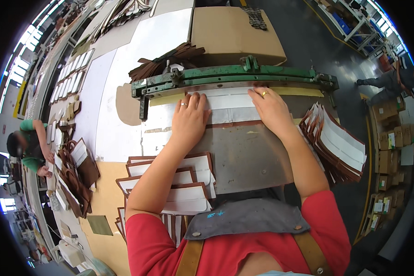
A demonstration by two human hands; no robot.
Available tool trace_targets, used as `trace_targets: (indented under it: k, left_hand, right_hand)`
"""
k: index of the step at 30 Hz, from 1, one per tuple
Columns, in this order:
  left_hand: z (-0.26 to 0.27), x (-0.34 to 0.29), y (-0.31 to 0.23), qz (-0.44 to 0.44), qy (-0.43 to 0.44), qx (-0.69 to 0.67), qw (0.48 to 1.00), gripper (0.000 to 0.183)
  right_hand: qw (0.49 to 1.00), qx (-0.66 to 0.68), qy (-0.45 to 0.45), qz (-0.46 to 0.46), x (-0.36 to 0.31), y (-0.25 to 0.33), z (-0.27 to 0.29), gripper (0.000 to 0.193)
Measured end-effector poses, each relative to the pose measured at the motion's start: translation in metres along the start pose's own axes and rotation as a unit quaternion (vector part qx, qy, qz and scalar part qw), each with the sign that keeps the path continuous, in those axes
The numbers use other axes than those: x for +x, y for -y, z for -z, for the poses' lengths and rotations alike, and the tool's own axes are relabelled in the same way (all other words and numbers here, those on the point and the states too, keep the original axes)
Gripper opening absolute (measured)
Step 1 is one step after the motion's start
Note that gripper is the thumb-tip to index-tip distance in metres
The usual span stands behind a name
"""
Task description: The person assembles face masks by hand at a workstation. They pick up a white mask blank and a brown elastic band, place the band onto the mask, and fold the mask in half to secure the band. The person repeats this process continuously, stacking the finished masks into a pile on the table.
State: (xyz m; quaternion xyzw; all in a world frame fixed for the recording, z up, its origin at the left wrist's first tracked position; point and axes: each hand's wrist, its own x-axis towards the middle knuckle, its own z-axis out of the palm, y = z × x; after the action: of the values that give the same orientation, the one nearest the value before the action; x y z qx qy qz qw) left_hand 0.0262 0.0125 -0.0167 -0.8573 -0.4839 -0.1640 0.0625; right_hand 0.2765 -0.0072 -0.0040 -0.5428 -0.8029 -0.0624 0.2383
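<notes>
A white-faced panel with brown edges (234, 101) lies on a grey metal plate (244, 161), its far edge at a long green metal bar machine (207, 79). My left hand (189, 118) rests flat on the panel's left part, fingers pointing away from me. On the right part lies my right hand (272, 109), its fingers stretched out toward the bar. Neither hand grips anything. Beside my right forearm stands a fanned stack of brown-edged white panels (340, 145). More such panels (184, 184) lie in overlapping piles under and beside my left forearm.
Behind the bar are dark brown strips (170, 60) and a large cardboard box (234, 32). At far left a co-worker (32, 147) handles pieces near brown leather parts (75, 179). Shelves with cartons (389, 156) and another person (391, 83) are at the right.
</notes>
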Motion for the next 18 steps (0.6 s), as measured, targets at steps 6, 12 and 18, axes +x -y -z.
trace_targets:
  k: [6,12,18]
  left_hand:
    - [-0.001,-0.001,0.000,-0.006,-0.024,-0.014,1.000,0.037]
    - [0.008,0.003,0.008,0.021,0.026,-0.119,0.992,0.031]
    - [-0.015,0.008,0.029,0.069,-0.129,-0.159,0.976,0.034]
  right_hand:
    - [0.998,0.028,0.046,-0.043,0.005,0.002,0.006,0.024]
    - [0.988,0.142,0.010,0.052,0.049,0.022,-0.022,0.022]
    - [0.975,0.184,0.069,0.104,0.095,0.054,-0.063,0.020]
